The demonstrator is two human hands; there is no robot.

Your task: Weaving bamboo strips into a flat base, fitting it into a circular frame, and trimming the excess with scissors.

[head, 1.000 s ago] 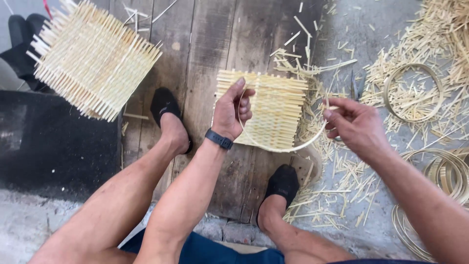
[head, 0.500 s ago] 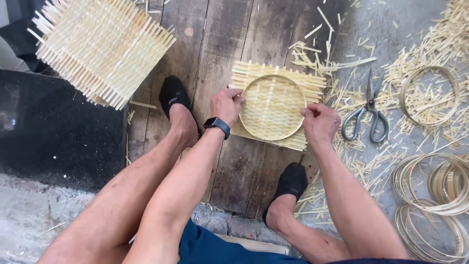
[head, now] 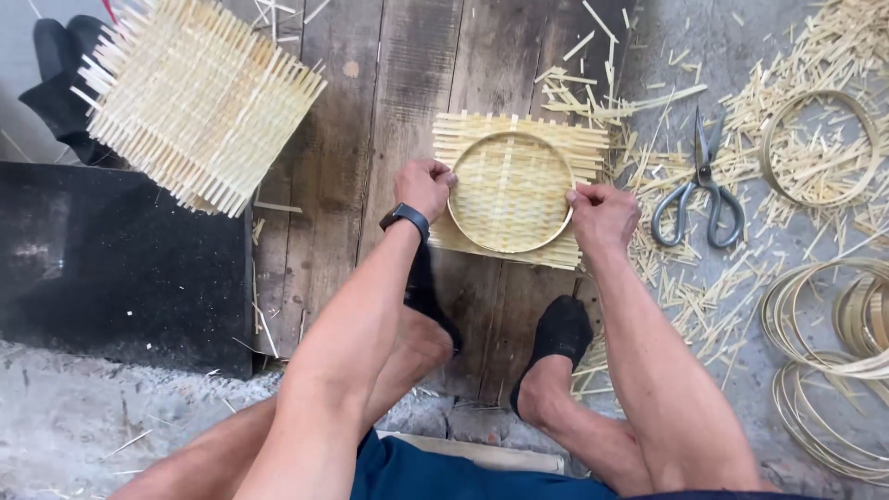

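Note:
A square woven bamboo mat (head: 519, 139) lies on the wooden boards, with a round bamboo hoop (head: 511, 192) pressed onto its middle. My left hand (head: 424, 187), a dark watch on its wrist, grips the hoop's left rim. Opposite it, my right hand (head: 602, 216) grips the right rim together with the mat's edge. Both my feet in black socks rest on the boards just below the mat.
A stack of larger woven mats (head: 194, 97) sits at the upper left above a black slab (head: 111, 268). Scissors (head: 699, 190) lie right of the mat among bamboo offcuts. A loose hoop (head: 820, 148) and coiled bamboo rings (head: 833, 343) lie at the right.
The mat was held tilted in my left hand with the hoop beside it; now it lies flat with the hoop on top and both hands on the rim.

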